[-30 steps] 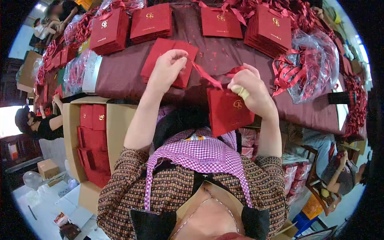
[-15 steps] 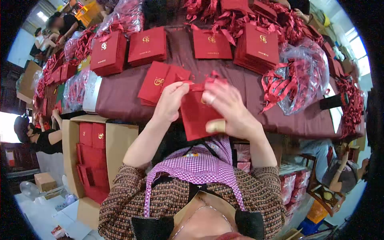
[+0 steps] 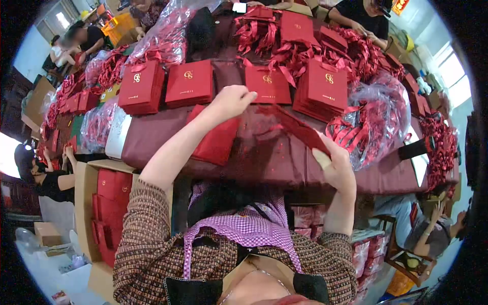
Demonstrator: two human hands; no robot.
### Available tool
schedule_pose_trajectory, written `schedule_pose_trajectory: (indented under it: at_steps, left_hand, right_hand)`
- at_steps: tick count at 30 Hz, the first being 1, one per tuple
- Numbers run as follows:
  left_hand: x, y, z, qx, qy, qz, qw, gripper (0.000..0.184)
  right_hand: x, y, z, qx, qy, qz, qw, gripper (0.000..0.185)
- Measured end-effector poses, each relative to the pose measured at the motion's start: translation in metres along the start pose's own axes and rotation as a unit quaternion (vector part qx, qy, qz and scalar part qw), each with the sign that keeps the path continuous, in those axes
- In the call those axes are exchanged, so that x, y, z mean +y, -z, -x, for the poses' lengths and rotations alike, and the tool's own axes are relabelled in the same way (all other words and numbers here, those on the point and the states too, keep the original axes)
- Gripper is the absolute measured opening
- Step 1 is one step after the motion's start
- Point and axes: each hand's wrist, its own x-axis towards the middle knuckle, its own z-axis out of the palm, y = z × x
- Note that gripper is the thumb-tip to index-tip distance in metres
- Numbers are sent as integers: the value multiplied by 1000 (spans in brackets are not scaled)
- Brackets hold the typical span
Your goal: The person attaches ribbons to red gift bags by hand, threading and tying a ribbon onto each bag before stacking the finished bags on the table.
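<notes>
My right hand [image 3: 335,162] grips one end of a red bag [image 3: 301,130], which is held tilted over the table and smeared by motion. Near the bag's far end is my left hand [image 3: 235,104], its fingers pressed together; whatever lies between them is too small to make out. Below my left forearm, flat red bags [image 3: 216,140] lie on the dark red tablecloth [image 3: 264,173]. Beyond my hands stand stacks of red bags with gold lettering, one at the far left [image 3: 141,89], one beside it [image 3: 189,84], a bag in the middle [image 3: 267,86] and a stack at right [image 3: 321,90].
A clear plastic bag of red ribbons [image 3: 376,122] lies at right, beside a black object [image 3: 414,148]. An open carton [image 3: 86,213] of red bags stands below the table's left edge. Several people sit around the table, including a person in black [image 3: 358,20] across it.
The red bag has moved up and right in my right hand and now tilts sideways. My left hand has moved up and right. The view now shows more of the table's far side.
</notes>
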Motion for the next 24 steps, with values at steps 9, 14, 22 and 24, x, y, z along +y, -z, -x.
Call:
schedule_pose_trajectory:
  at_steps: [9,14,22,24]
  left_hand:
    - [-23,-59,-135,75,26,-246,966,59]
    - [-46,-79,-182,35,52,-230,971,28]
    - [-79,-47,-234,23,250,226,941,23]
    - [-101,-63,-242,209,122,-97,965,33]
  right_hand:
    - [21,21,32,-56,-80,-100,990,40]
    - [38,32,42,-50,-81,-157,983,40]
    - [58,30,34,-5,-130,-265,955,35]
    - [61,28,31,23,-149,-276,949,34]
